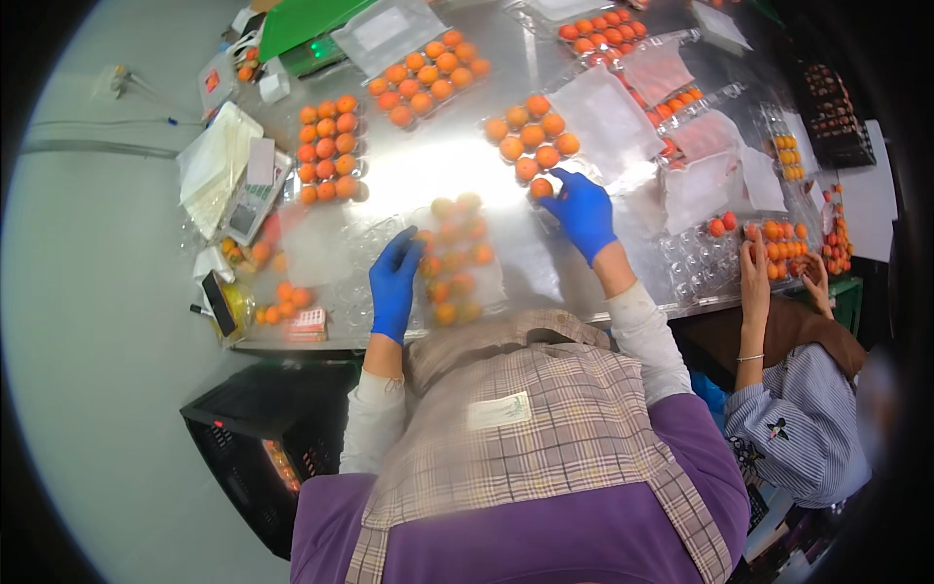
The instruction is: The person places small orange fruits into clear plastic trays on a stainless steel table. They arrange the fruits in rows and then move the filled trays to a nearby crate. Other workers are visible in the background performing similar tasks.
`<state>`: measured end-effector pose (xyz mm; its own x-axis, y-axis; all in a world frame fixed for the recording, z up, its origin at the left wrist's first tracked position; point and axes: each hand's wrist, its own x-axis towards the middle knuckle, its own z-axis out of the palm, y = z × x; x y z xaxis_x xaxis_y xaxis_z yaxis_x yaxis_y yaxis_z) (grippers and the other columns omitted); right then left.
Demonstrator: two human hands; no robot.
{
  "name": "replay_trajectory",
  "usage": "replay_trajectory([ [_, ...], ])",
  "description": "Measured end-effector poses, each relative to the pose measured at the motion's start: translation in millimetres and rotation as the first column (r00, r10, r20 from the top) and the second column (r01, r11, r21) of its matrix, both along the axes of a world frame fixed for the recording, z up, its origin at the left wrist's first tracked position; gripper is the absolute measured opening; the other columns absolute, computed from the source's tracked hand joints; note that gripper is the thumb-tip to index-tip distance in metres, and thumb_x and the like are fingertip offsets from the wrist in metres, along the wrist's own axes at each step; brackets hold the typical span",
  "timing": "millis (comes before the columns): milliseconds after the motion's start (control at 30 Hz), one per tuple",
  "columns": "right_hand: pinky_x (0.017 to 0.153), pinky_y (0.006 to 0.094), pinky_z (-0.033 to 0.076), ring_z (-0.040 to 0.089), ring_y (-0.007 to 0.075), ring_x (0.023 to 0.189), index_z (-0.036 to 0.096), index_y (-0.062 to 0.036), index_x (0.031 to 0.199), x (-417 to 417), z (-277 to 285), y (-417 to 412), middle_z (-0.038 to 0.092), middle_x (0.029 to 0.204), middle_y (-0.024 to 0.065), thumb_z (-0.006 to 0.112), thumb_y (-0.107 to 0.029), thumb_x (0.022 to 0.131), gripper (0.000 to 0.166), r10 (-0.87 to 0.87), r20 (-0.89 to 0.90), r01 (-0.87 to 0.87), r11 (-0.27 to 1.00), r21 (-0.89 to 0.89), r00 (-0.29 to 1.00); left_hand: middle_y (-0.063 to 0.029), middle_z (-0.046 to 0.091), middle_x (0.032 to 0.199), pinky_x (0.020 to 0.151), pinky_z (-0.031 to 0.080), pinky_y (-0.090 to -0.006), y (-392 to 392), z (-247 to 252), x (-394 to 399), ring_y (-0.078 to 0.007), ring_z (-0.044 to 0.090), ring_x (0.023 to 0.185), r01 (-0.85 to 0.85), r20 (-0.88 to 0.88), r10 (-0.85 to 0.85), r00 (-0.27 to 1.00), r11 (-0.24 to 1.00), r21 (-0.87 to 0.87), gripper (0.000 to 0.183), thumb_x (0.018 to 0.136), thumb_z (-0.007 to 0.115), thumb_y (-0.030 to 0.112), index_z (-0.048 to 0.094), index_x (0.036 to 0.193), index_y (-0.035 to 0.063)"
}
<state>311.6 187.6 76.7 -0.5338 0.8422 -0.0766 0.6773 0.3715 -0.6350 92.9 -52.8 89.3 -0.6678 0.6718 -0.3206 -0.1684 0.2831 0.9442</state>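
Observation:
My right hand point(581, 212), in a blue glove, has its thumb and forefinger around an orange round fruit point(541, 188) at the near end of a group of such fruit point(532, 136). My left hand point(395, 281), also gloved in blue, touches the left edge of a tray of orange fruit point(456, 255) close to my apron. That tray looks hazy, and its exact contact with the fingers is blurred. Left of my left hand lie empty clear plastic trays point(365, 252). Two filled trays, one upright in view point(326, 150) and one slanted point(429, 77), rest farther off on the metal table point(430, 164).
At the left are a digital scale point(252, 208), white sheets point(219, 160) and loose fruit point(292, 296). White liners point(609, 117) cover trays at the right. A co-worker's hands point(757, 270) touch a fruit tray at far right. A black crate point(270, 445) stands below the table's left edge.

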Motion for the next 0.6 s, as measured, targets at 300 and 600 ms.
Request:
replay_trajectory([
  [300,0.073,0.0329,0.052,0.066,0.0222,0.079,0.074,-0.0125,0.099,-13.0,-6.6,-90.0,0.07,0.091,0.0091,0.073,-0.02,0.085,0.016,0.222,-0.268,-0.293,0.92,-0.262,0.938,-0.0136,0.073,0.087,0.074,0.055,-0.0386,-61.1,-34.4,21.6,-0.0284,0.069,0.077,0.136,-0.575,-0.347,0.741,0.916,-0.377,0.018,0.083,0.072,0.013,0.077,0.099,0.009],
  [600,0.076,0.0436,0.055,0.069,0.032,0.086,0.073,-0.0163,0.102,-20.4,-16.0,-132.4,0.071,0.095,0.0105,0.068,-0.035,0.085,0.026,0.6,0.043,-0.57,0.777,-0.267,0.799,-0.0043,0.067,0.082,0.08,0.043,-0.0405,-73.6,-16.0,44.8,-0.0251,0.062,0.08,0.108,-0.733,-0.42,0.535,0.895,-0.433,0.024,0.077,0.08,0.021,0.073,0.099,0.0125],
])
